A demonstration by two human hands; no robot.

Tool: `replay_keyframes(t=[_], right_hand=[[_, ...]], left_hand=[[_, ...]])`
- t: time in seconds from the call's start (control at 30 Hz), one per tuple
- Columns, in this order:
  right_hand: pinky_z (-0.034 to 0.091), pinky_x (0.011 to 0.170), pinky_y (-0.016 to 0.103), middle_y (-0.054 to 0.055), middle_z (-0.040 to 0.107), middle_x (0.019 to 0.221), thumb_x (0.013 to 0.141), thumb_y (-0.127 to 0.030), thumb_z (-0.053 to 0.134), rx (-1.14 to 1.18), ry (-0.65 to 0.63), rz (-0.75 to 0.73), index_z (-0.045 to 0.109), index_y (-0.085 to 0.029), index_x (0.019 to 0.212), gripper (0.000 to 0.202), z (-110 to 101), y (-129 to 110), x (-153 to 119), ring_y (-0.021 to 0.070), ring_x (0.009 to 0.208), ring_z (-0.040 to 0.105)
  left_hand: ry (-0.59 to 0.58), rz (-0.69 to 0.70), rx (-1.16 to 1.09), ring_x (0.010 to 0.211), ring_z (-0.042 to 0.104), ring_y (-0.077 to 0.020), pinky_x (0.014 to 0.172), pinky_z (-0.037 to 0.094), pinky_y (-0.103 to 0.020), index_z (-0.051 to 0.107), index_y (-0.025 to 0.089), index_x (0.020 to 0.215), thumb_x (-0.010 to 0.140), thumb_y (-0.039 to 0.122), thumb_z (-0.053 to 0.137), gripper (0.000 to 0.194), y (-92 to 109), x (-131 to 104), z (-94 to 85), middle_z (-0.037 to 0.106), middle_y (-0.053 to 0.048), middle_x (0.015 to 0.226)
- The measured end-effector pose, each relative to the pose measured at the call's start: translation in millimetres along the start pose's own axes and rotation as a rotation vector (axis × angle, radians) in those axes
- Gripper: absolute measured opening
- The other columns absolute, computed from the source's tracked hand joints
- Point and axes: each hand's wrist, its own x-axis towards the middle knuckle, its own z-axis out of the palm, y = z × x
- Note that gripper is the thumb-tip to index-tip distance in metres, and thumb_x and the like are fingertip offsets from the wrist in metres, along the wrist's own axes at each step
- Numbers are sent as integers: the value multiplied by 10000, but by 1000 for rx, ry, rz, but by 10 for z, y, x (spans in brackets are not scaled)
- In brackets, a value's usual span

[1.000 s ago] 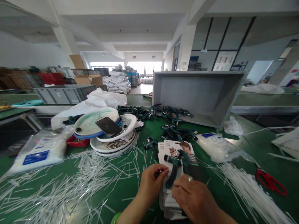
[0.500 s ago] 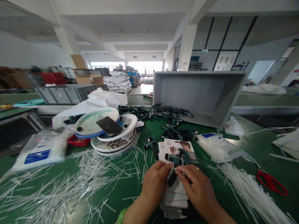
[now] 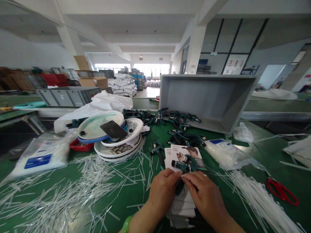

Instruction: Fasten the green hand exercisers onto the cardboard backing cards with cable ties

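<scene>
A dark green clamp-like tool (image 3: 191,163) with silver metal parts lies on a stack of printed cards (image 3: 186,204), just beyond my fingertips. My left hand (image 3: 162,189) and my right hand (image 3: 206,194) meet over its lower part, both closed in a pinch. Between the fingertips a small piece of white cable tie (image 3: 182,176) shows; the fingers hide most of it. Another green tool (image 3: 158,151) rests on the table just left of the cards. Loose cable ties (image 3: 255,194) form a bundle to the right of my right hand.
Cut tie pieces (image 3: 89,181) litter the left side. Stacked round trays (image 3: 119,158) carry metal parts and a phone (image 3: 113,131). A grey crate (image 3: 194,97) lies on its side behind a pile of green tools (image 3: 181,137). Red-handled scissors (image 3: 282,191) sit at right, near a bag of ties (image 3: 223,152).
My fingertips have drawn slightly closer together over the tie, and less of it shows. The tool and the cards stay in place.
</scene>
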Motion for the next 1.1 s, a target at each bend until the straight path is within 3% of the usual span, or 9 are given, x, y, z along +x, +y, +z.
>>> replay_keyframes(t=[0.2,0.3,0.4,0.47,0.57,0.7,0.8,0.97,1.1], right_hand=[[459,651,320,63,609,786,884,-239,383,-95,-141,18,635,-208,825,260,-42,1,33,205,758,572],[456,671,298,62,607,819,885,-246,393,30,-198,16,633,-203,817,253,-112,18,66,186,772,572],[455,658,267,47,618,833,871,-290,457,215,-215,77,616,-200,951,199,-180,65,85,152,716,570],[447,642,257,35,621,810,865,-305,479,288,-188,103,610,-202,958,191,-194,99,86,141,686,563],[427,646,258,23,601,732,869,-259,465,296,-113,54,606,-196,797,170,-164,129,88,147,700,555],[409,607,241,13,564,683,859,-205,455,304,151,11,550,-187,741,152,-96,133,123,135,653,535],[407,583,230,8,548,676,863,-222,455,323,299,87,534,-186,747,145,-52,152,184,129,630,526],[423,612,230,9,565,701,862,-270,470,366,275,140,542,-187,761,149,-3,233,315,136,664,546],[431,655,222,21,627,799,883,-286,441,475,143,91,573,-190,828,172,18,259,350,137,748,580]], left_hand=[[-35,-70,-383,805,636,-131,750,467,-204,682,200,945,790,215,582,186,-40,33,-59,706,-29,872],[19,-115,-401,716,624,-127,668,461,-195,698,192,814,778,268,600,129,-15,39,-47,697,-20,765],[12,-84,-394,692,610,-121,642,446,-191,687,185,800,791,256,581,128,11,38,-8,679,-23,741],[-2,-38,-376,705,603,-121,651,440,-191,678,181,796,798,238,566,125,30,39,12,669,-28,747],[-19,-5,-364,783,594,-130,701,444,-200,661,184,800,803,245,551,126,84,57,-2,655,-38,821],[-72,-77,-251,835,579,-142,735,444,-224,644,219,795,785,249,553,96,187,135,-137,629,-21,900],[-104,-110,-129,873,573,-157,770,440,-254,647,246,801,779,268,541,110,224,198,-265,619,-13,949],[-110,-149,-20,902,572,-186,783,439,-295,597,292,1053,732,375,598,331,165,153,-266,603,-22,1070],[-51,-205,69,821,581,-170,722,428,-275,614,276,1013,810,376,503,252,129,114,-121,642,-12,941]])
